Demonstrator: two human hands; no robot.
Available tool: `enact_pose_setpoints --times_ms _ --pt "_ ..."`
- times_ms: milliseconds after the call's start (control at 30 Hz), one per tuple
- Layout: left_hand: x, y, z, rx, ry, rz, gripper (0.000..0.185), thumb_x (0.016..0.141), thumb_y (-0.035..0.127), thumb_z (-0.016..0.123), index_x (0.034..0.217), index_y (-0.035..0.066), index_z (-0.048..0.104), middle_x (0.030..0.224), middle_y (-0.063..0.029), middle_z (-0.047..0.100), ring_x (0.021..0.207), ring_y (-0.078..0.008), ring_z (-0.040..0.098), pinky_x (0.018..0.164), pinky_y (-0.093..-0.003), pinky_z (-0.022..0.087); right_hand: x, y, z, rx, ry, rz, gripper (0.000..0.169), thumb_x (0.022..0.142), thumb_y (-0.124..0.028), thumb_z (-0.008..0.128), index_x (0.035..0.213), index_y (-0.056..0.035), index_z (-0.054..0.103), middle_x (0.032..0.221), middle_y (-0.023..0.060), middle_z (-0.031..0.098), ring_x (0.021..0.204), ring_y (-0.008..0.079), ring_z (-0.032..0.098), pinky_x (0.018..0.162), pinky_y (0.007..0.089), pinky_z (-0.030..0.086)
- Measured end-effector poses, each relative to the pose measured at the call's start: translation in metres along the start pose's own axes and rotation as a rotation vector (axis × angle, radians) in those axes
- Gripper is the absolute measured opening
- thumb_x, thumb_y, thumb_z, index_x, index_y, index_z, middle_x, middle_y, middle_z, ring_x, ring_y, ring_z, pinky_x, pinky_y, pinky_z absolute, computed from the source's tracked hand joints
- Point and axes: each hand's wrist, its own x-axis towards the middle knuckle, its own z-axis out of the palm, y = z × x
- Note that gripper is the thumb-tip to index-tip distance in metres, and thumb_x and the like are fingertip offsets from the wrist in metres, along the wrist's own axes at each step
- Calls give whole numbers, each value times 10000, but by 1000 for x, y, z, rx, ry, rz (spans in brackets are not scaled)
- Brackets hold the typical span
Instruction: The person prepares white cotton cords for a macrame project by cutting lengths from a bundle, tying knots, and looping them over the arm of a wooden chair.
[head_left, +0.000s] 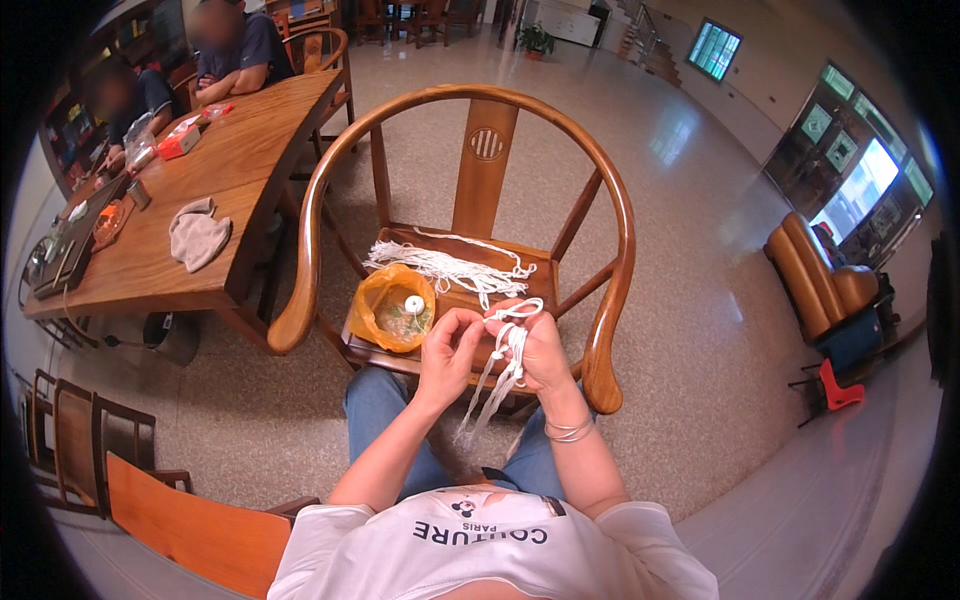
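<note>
In front of my chest, my right hand (541, 351) holds a bunch of knotted white cords (511, 349). One loop sticks up above its fingers, and the loose ends dangle below. The thumb and fingertips of my left hand (452, 346) pinch the white cord just left of that loop. Beyond my hands, a pile of white cords (457, 271) with frayed ends lies across the seat of a wooden armchair (442, 300). An open orange plastic bag (362, 306) stands on the seat's left side. Inside it sits a small white spool (414, 304), with thread running from it.
The chair's curved armrest (621, 247) rings the seat. A wooden table (277, 150) at the left holds a crumpled cloth (198, 234), a red box (178, 141) and a tea tray (82, 232). Two people sit behind it. A brown leather sofa (810, 270) stands far right.
</note>
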Motion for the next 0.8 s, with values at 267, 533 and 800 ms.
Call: enact_pose_setpoints --times_ms 267,533,800 --pt "-2 6 2 5 9 11 81 918 101 536 900 23 546 765 50 497 694 -25 421 619 -172 354 0 -6 -7 -99 2 -49 70 829 -35 626 870 -30 569 727 -17 567 556 15 472 467 153 358" --pt "0 11 2 -69 -36 -63 110 897 98 563 914 -9 583 787 -9 613 720 -50 542 644 -202 437 -3 -7 -3 -142 9 -27 203 825 -24 622 1018 -11 559 790 0 565 606 31 502 486 153 379" --pt "1 10 4 44 72 19 101 868 71 591 922 -13 604 752 -8 615 693 -40 535 611 -193 429 -9 -10 -19 16 39 -28 176 849 -87 606 1011 -32 563 764 5 577 461 7 401 389 145 284"
